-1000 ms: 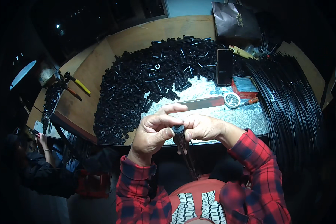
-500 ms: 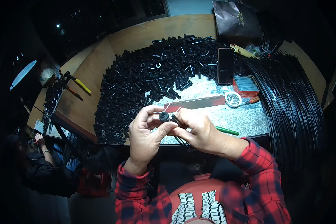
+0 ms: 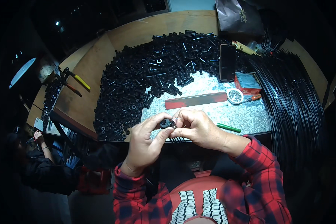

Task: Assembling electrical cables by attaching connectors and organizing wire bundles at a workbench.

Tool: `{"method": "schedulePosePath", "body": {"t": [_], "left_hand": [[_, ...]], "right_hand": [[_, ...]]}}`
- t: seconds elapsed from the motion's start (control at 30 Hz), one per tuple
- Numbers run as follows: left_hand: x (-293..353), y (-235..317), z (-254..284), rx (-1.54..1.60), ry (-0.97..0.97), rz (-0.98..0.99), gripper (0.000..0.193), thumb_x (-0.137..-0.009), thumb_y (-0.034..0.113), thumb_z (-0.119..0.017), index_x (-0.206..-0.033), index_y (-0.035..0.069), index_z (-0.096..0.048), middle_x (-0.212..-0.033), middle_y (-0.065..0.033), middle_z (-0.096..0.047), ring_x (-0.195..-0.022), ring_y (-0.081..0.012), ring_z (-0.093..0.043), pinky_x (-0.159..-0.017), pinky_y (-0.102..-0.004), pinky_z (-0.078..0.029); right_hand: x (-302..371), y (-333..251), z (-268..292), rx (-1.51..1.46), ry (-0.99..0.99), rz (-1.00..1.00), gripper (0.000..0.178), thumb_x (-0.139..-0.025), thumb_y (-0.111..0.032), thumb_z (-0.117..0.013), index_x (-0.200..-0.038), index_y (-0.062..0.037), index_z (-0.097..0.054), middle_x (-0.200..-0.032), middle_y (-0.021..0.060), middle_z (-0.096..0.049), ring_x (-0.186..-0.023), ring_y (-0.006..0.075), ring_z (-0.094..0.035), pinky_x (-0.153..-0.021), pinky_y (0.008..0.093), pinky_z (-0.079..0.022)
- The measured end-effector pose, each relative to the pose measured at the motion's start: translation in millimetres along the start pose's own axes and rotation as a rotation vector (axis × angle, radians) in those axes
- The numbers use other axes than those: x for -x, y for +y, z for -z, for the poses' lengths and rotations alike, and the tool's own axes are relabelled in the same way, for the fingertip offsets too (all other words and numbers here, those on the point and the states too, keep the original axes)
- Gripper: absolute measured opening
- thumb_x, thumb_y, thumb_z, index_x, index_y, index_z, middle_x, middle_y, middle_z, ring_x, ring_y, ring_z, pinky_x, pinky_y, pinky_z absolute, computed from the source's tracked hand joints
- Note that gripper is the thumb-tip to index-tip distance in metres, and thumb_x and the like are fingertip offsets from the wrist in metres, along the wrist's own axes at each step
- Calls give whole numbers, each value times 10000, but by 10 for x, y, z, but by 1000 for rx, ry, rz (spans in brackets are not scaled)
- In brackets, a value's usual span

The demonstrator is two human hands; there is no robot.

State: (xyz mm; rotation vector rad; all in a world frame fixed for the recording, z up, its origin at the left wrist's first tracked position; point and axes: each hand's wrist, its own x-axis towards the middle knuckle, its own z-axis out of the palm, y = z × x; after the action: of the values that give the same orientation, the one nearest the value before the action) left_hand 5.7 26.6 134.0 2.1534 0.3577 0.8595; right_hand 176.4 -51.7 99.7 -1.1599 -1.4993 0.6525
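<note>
Close to the table's front edge, my left hand [image 3: 145, 140] grips a black round plastic hub [image 3: 165, 123] with a hole in its end, between thumb and fingers. My right hand [image 3: 201, 128] meets it from the right. Its thumb and forefinger are pinched at the hub's side, where a thin pale wire [image 3: 176, 118] pokes out by the fingertips. Several thin black rods [image 3: 177, 140] stick out below the hub, beneath my fingers. The fingers partly hide where the wire and rods join the hub.
Behind my hands lie a heap of black plastic parts [image 3: 138, 82], a red-and-dark bar [image 3: 196, 100], a white cup [image 3: 235, 96], a red box of thin rods [image 3: 247, 89], a phone [image 3: 227, 62] and a green stick [image 3: 228, 127]. Long black rods [image 3: 291, 100] fill the right. A co-worker's hand [image 3: 38, 136] shows left.
Both hands have come slightly lower, and the hub has moved down with them. The pale wire ends stood upward before; now wire lies crosswise at my right fingertips.
</note>
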Motion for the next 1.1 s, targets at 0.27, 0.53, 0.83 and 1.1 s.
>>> {"method": "schedulePosePath", "body": {"t": [0.27, 0.53, 0.83, 1.1], "left_hand": [[154, -257, -541, 25, 340, -44, 275, -877, 84, -642, -1042, 2, -438, -900, -141, -583, -831, -226, -619, -696, -314, -480], [277, -731, -583, -146, 418, -79, 184, -934, 47, -548, -1006, 38, -379, -691, -42, -514, -533, -80, -525, -483, -214, -421], [356, -778, -561, 46, 246, 58, 239, -902, -17, -538, -1047, 32, -356, -892, -78, -503, -661, -76, -522, -574, -212, -459], [399, -782, -503, 99, 279, 37, 224, -909, -5, -556, -985, 39, -350, -816, -76, -543, -603, -82, -517, -545, -220, -449]], "right_hand": [[18, 268, -210, 258, 149, 225, 229, -738, -48, -734, -738, 35, -520, -841, 136, -574, -768, 255, -582, -621, 326, -471], [340, 346, -73, 351, -47, 24, 323, -752, -46, -733, -963, 36, -502, -994, 161, -522, -851, 304, -578, -702, 360, -479], [583, 504, 143, 439, -51, -179, 243, -758, -62, -734, -799, -20, -499, -1052, 168, -535, -963, 316, -566, -751, 365, -486], [618, 554, 145, 419, -36, -208, 218, -772, -37, -714, -788, -12, -498, -1061, 153, -528, -907, 292, -578, -723, 346, -493]]}}
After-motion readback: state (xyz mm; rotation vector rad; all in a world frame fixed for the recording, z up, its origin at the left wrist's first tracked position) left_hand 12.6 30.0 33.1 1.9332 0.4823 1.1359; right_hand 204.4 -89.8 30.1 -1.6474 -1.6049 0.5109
